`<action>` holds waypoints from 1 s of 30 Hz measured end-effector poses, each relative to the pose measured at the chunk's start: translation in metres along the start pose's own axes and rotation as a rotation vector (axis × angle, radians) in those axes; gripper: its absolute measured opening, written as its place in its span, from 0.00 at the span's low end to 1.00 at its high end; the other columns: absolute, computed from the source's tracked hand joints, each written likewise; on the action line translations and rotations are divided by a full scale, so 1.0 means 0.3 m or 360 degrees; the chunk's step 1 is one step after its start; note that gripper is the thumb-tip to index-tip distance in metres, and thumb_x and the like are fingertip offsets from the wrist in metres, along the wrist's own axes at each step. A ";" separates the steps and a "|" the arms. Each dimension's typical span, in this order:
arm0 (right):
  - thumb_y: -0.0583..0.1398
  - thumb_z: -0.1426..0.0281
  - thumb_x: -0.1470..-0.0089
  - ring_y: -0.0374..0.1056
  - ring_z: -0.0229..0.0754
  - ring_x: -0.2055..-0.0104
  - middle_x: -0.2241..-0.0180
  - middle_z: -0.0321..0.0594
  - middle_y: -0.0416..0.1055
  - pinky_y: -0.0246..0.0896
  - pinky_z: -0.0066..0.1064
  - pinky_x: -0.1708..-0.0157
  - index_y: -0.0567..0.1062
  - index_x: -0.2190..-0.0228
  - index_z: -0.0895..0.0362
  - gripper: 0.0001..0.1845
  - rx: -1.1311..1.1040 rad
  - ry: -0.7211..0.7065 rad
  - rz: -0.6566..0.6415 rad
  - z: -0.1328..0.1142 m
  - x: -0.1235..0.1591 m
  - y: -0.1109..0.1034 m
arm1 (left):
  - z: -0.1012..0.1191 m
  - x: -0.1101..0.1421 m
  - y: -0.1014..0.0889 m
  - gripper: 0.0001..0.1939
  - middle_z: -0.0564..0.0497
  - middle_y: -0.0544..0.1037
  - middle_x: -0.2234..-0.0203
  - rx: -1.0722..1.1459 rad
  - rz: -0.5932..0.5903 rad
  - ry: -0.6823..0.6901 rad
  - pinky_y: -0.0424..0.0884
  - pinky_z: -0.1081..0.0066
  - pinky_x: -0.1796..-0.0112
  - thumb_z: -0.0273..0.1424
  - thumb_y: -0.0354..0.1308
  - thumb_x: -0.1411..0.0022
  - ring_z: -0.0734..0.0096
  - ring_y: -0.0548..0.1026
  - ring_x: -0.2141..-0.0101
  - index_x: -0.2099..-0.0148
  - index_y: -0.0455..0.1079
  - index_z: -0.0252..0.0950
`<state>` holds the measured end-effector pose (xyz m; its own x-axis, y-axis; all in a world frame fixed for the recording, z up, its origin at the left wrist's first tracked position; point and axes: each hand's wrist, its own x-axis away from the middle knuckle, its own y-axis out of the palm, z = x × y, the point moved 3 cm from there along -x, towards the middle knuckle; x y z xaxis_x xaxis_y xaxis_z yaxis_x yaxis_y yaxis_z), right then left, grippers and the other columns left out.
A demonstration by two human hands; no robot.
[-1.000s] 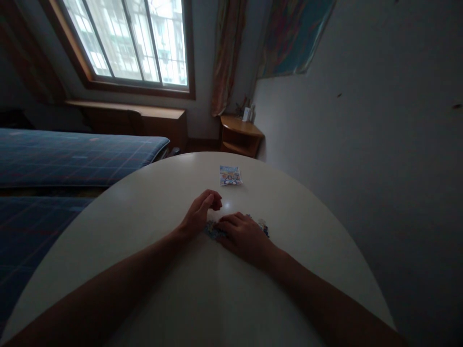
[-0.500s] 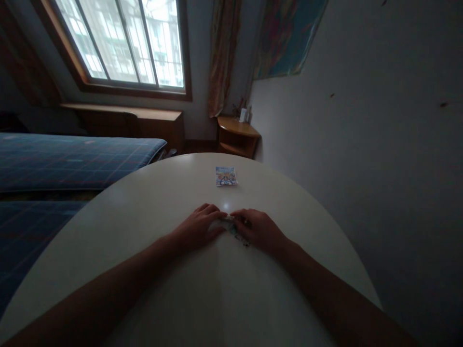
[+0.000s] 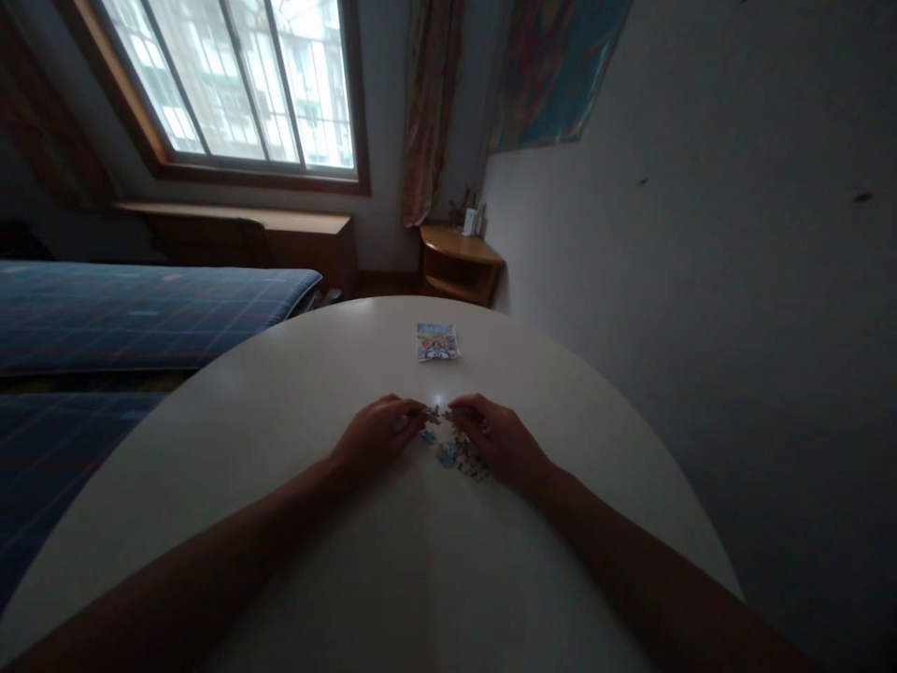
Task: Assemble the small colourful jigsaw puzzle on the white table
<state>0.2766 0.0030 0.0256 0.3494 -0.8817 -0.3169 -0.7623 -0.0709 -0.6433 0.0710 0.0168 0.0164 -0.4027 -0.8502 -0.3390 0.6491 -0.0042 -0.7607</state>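
On the white round table [image 3: 547, 570] lies a pile of small puzzle pieces [image 3: 466, 460], some light blue, some brown and white. My left hand [image 3: 378, 432] pinches a small puzzle piece [image 3: 433, 414] between thumb and fingertips, left of the pile. Across a narrow gap, my right hand [image 3: 501, 435] is closed on another piece, mostly covered by its fingers. This hand also hides part of the pile beneath it. A light blue piece [image 3: 427, 436] rests just below my left fingertips. Farther back lies a small square picture sheet [image 3: 437, 342] with a blue and orange print.
A bed with a blue plaid mattress [image 3: 140, 313] stands left of the table. The white wall [image 3: 665, 308] runs along the right. Behind the table are a wooden corner shelf [image 3: 459, 245] holding small items, a long wooden desk [image 3: 294, 221] and a barred window [image 3: 231, 84].
My hands have drawn slightly apart at the fingertips. More of the loose pieces now show between and below them. The picture sheet has stayed in place.
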 end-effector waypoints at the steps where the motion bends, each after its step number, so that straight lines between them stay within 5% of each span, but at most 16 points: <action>1: 0.57 0.70 0.39 0.75 0.39 0.63 0.63 0.40 0.78 0.68 0.31 0.62 0.73 0.55 0.54 0.10 -0.0006 -0.0001 -0.0001 0.004 0.001 -0.001 | -0.004 0.000 -0.001 0.12 0.48 0.80 0.63 0.0008 0.0025 -0.0007 0.72 0.65 0.58 0.31 0.54 0.34 0.64 0.77 0.62 0.53 0.77 0.40; 8: 0.59 0.69 0.39 0.74 0.39 0.65 0.64 0.39 0.79 0.68 0.31 0.62 0.75 0.57 0.54 0.09 0.0156 -0.0047 -0.0055 -0.017 -0.003 -0.016 | -0.014 0.000 0.017 0.18 0.48 0.81 0.58 -0.0023 -0.0032 0.0096 0.73 0.65 0.55 0.29 0.49 0.32 0.64 0.78 0.59 0.45 0.74 0.43; 11: 0.57 0.64 0.37 0.74 0.43 0.58 0.59 0.43 0.78 0.68 0.36 0.55 0.76 0.54 0.54 0.13 0.0324 -0.0110 -0.0159 -0.025 0.003 -0.048 | -0.006 -0.003 0.013 0.18 0.48 0.81 0.57 -0.0082 -0.0050 0.0122 0.72 0.65 0.53 0.29 0.48 0.31 0.64 0.78 0.56 0.45 0.73 0.42; 13: 0.58 0.59 0.39 0.69 0.48 0.46 0.48 0.49 0.74 0.63 0.43 0.46 0.72 0.47 0.55 0.22 0.0457 -0.0157 -0.0307 -0.023 0.018 -0.073 | 0.002 -0.005 0.005 0.18 0.49 0.80 0.55 -0.0129 -0.0068 0.0128 0.72 0.65 0.52 0.31 0.47 0.30 0.65 0.77 0.54 0.45 0.73 0.42; 15: 0.62 0.49 0.47 0.56 0.56 0.35 0.36 0.53 0.60 0.53 0.50 0.38 0.63 0.38 0.55 0.41 0.0579 -0.0115 -0.0485 -0.012 0.042 -0.089 | 0.013 -0.002 -0.002 0.18 0.48 0.78 0.50 -0.0232 -0.0086 0.0116 0.69 0.63 0.47 0.34 0.46 0.29 0.63 0.74 0.49 0.43 0.71 0.41; 17: 0.62 0.41 0.53 0.43 0.60 0.30 0.31 0.54 0.47 0.43 0.54 0.34 0.53 0.33 0.57 0.56 0.0647 -0.0003 -0.0647 0.002 0.067 -0.086 | 0.021 0.010 -0.001 0.22 0.45 0.71 0.41 -0.0370 -0.0108 0.0014 0.61 0.56 0.41 0.40 0.45 0.28 0.57 0.67 0.41 0.38 0.65 0.38; 19: 0.60 0.38 0.53 0.36 0.61 0.29 0.30 0.54 0.42 0.35 0.57 0.33 0.49 0.32 0.58 0.59 0.0679 0.0065 -0.0728 0.009 0.083 -0.062 | 0.025 0.030 0.015 0.29 0.39 0.61 0.35 -0.0450 -0.0173 -0.0202 0.52 0.48 0.38 0.45 0.43 0.29 0.49 0.56 0.35 0.33 0.57 0.33; 21: 0.59 0.39 0.51 0.35 0.60 0.29 0.30 0.53 0.43 0.33 0.57 0.33 0.50 0.32 0.57 0.56 0.0667 0.0017 -0.0685 0.006 0.081 -0.027 | 0.042 0.049 0.044 0.33 0.37 0.53 0.32 -0.0396 -0.0316 -0.0280 0.47 0.45 0.37 0.48 0.43 0.30 0.46 0.46 0.32 0.31 0.53 0.31; 24: 0.59 0.47 0.44 0.44 0.57 0.30 0.33 0.55 0.51 0.41 0.54 0.33 0.58 0.35 0.58 0.43 0.0552 -0.0159 -0.0516 -0.003 0.057 0.020 | 0.086 0.048 0.080 0.34 0.40 0.47 0.30 -0.0086 -0.0409 -0.0122 0.46 0.51 0.35 0.45 0.44 0.30 0.54 0.41 0.31 0.29 0.46 0.32; 30: 0.59 0.64 0.39 0.61 0.50 0.38 0.43 0.53 0.67 0.58 0.47 0.40 0.70 0.47 0.56 0.20 0.0230 -0.0391 -0.0317 0.015 0.014 0.034 | 0.085 0.007 0.069 0.34 0.36 0.54 0.33 0.0492 -0.0334 0.0030 0.54 0.54 0.36 0.31 0.48 0.36 0.56 0.53 0.34 0.30 0.45 0.30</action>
<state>0.2728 0.0008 0.0145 0.6179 -0.7172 -0.3222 -0.5871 -0.1482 -0.7958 0.0999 0.0015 0.0141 -0.5577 -0.8042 -0.2056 0.7142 -0.3386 -0.6126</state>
